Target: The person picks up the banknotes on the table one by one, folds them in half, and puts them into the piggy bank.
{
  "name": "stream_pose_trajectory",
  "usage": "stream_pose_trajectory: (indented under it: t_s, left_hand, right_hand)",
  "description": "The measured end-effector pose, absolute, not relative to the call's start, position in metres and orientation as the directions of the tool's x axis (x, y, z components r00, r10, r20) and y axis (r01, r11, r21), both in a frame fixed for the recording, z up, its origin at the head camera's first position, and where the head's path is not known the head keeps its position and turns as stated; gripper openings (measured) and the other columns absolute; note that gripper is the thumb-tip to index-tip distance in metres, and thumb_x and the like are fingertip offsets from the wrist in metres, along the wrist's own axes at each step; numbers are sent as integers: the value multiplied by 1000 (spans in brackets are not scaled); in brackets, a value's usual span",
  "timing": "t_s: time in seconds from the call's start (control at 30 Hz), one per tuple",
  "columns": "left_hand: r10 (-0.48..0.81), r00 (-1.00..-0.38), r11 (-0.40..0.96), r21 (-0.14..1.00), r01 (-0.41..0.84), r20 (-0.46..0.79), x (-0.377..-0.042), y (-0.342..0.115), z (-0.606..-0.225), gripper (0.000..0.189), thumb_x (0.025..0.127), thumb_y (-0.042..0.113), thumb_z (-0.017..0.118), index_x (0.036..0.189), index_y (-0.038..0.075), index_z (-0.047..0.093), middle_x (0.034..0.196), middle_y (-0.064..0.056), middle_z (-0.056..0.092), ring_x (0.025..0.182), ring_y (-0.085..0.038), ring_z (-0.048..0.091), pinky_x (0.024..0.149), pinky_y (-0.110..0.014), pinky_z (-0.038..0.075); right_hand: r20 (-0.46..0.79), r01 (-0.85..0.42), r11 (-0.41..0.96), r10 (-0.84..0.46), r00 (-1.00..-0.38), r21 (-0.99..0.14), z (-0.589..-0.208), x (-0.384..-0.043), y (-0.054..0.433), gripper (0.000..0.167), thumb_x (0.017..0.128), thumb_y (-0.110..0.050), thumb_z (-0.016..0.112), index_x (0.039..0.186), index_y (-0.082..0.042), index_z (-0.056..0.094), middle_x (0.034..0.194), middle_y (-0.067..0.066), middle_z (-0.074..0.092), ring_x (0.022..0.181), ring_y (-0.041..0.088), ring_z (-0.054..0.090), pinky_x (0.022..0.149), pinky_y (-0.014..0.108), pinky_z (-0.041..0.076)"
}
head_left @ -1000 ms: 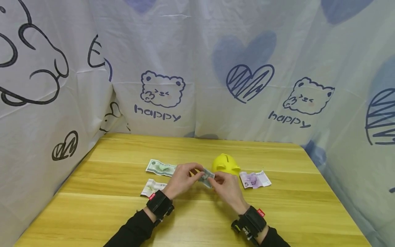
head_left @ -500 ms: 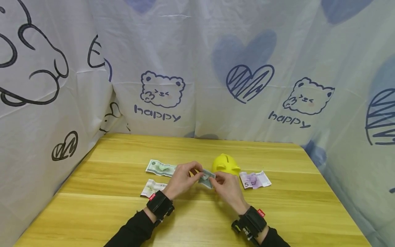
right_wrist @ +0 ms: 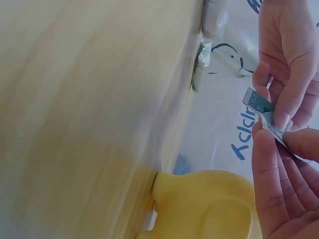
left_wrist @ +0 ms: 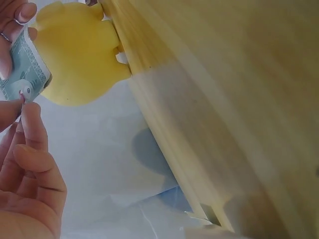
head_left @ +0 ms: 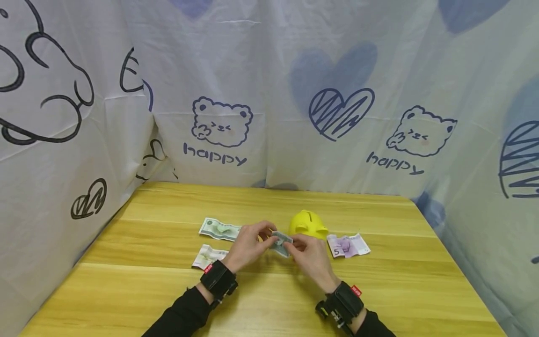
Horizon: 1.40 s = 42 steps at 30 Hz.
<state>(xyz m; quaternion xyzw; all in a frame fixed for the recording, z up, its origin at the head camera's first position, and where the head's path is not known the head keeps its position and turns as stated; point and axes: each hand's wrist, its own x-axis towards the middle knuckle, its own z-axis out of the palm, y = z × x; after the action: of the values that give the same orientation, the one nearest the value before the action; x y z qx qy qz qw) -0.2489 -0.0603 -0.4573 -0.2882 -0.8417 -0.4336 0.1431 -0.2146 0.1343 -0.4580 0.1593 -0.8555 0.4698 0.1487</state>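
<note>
Between both hands is a small folded green banknote (head_left: 281, 244), raised over the table. The left hand (head_left: 251, 243) pinches its left end between thumb and fingers, and the right hand (head_left: 310, 256) pinches the right end. In the left wrist view the banknote (left_wrist: 29, 69) shows a printed border and a fold. From the right wrist camera, the banknote (right_wrist: 269, 115) appears bent, its edge standing up between the fingertips. Just behind the hands stands a yellow piggy bank (head_left: 307, 223) with a slot on top; the right fingers overlap its lower front in the head view.
A crumpled green banknote (head_left: 220, 229) and a pale banknote (head_left: 209, 256) lie left of the hands, partly hidden by the left hand. A purple banknote (head_left: 348, 245) lies right of the piggy bank. A printed curtain (head_left: 278, 140) hangs behind the wooden table (head_left: 261, 299).
The held banknote tilts slightly between the fingertips, its face turning a little and back. Both hands stay nearly in place. The other banknotes and the piggy bank have not moved.
</note>
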Motion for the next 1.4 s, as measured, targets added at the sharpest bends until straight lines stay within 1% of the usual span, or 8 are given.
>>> stream_pose_trajectory:
  t_s: [0.2,0.47,0.73,0.97,1.07,1.17,1.23,1.4]
  left_hand:
    - [365,-790,438,658,612,492,-250,-60,-458,12,86,11,75,92,15,66,83,3,71,70,-6,63,65,-20,51]
    - [372,-787,427,662,616,492,-249,-61,-458,14,85,11,77,92,13,64,82,3,69,69,-6,61,64,-20,52]
    - [385,-784,412,669,619,487,-248,-59,-458,15,85,10,76,91,13,63,82,2,68,68,-6,61,63,-20,52]
    - [362,-806,440,676,591,469,-248,-59,-457,10,89,14,73,97,16,67,78,5,67,68,-6,60,59,-20,49]
    - [374,-810,440,682,584,452,-248,-60,-457,9,92,14,69,101,16,68,77,4,66,64,-10,60,52,-20,46]
    - [395,-809,430,691,582,435,-249,-60,-456,9,94,14,66,103,16,68,79,3,67,60,-15,59,49,-20,44]
    - [408,-808,420,699,579,424,-249,-60,-456,9,95,14,65,103,16,67,83,2,68,62,-16,58,50,-21,45]
    - [448,-814,393,736,551,370,-249,-63,-454,8,96,15,63,101,20,66,90,2,70,75,-10,59,56,-22,46]
  right_hand:
    - [443,-443,523,-133,-887,-729,-459,-215,134,6,86,-11,76,91,-10,77,74,0,73,61,5,66,53,19,51]
    - [441,-445,526,-142,-886,-725,-459,-215,133,7,86,-12,75,90,-6,76,74,1,73,62,4,66,54,19,52]
    - [421,-424,525,-134,-897,-738,-459,-213,132,5,85,-11,76,90,-11,77,73,-1,73,59,2,64,51,19,50]
    - [381,-393,479,-127,-916,-785,-459,-214,134,6,88,-13,74,92,-10,76,75,2,73,59,12,66,50,21,51]
    - [367,-390,464,-144,-919,-795,-458,-213,134,8,89,-14,73,96,-10,76,78,4,74,63,18,69,51,21,52]
    - [358,-391,460,-161,-920,-797,-457,-214,135,11,89,-14,73,99,-10,76,82,6,75,67,20,71,52,21,52]
    - [355,-392,451,-169,-920,-802,-458,-215,136,13,90,-14,72,101,-9,75,84,8,75,68,21,71,52,21,52]
    - [323,-370,434,-180,-929,-821,-457,-216,136,13,91,-12,70,102,-7,74,86,11,75,70,22,71,52,22,53]
